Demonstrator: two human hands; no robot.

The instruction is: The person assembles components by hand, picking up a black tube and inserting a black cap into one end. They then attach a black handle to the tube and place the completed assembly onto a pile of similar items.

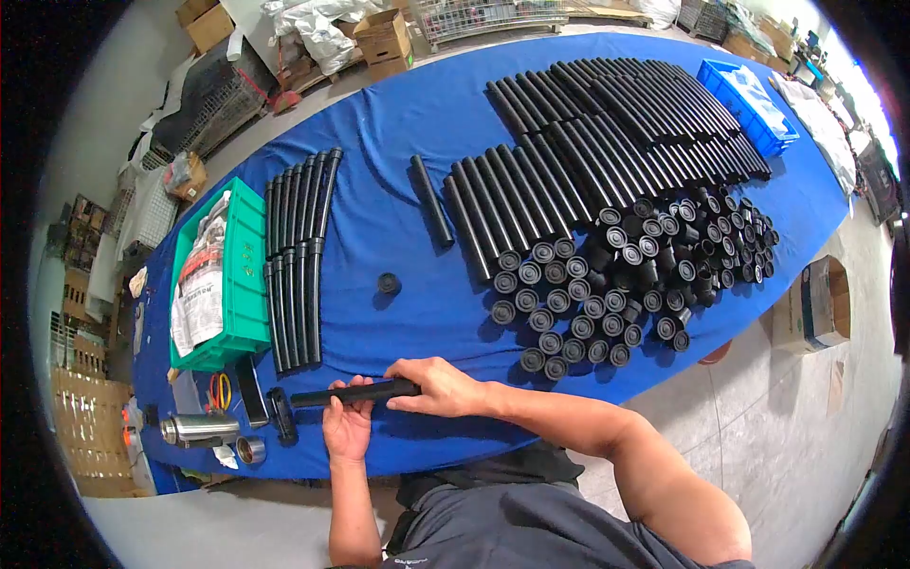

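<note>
A black tube (318, 397) lies sideways across both hands near the table's front edge. My left hand (348, 424) is closed around its middle, palm up. Around the wider right end of the tube, the fingers of my right hand (438, 387) are wrapped. Just past the tube's left end stands a small black tool or part (282, 414). Beyond my hands, a single black round cap (388, 283) sits on the blue cloth. Another lone black tube (432, 201) lies farther back.
Black tubes with caps (294, 313) lie beside a green crate (245, 275). Many loose caps (594, 306) and rows of tubes (607, 142) fill the right side. A blue crate (749, 104) is behind. Front left are a steel flask (201, 430), a metal cup (251, 449) and scissors (221, 392).
</note>
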